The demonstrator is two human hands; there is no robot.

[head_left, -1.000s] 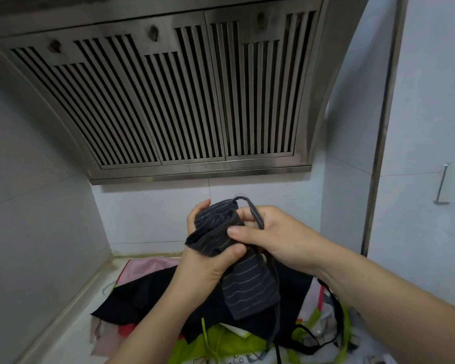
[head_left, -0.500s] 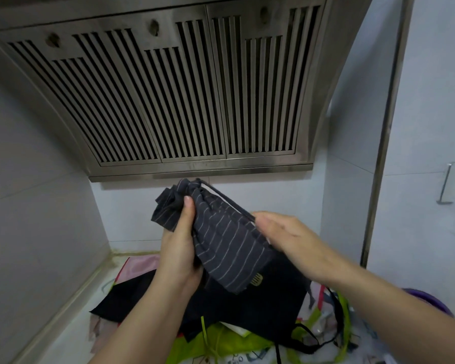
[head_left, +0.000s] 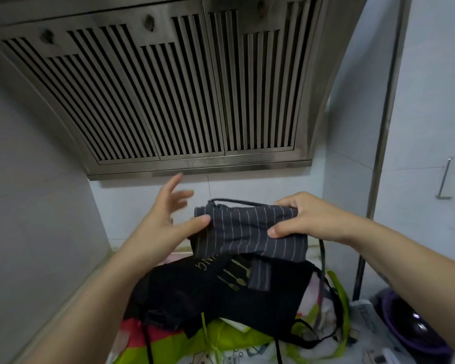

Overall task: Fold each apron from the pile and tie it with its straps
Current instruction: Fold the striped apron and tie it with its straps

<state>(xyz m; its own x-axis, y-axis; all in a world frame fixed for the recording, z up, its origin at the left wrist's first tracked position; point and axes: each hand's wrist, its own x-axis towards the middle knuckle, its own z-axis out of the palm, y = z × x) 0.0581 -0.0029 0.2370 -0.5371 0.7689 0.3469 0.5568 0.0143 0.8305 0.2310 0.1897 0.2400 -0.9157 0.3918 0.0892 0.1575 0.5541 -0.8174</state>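
Right hand (head_left: 311, 219) grips striped apron (head_left: 244, 232) above apron pile (head_left: 216, 298)

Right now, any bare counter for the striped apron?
Only a thin counter strip between left wall and apron pile, partly behind the left forearm. Pile fills the middle; purple bowl crowds the right. Hand room: under the hood.

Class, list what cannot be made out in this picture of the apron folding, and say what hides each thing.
1. Head view: whether the striped apron's strap is knotted; the right hand covers that end.
2. The left hand's fingers: motion-blurred.
3. Black apron's lettering: partly under the striped apron.
4. Purple bowl: inside too dark to read.
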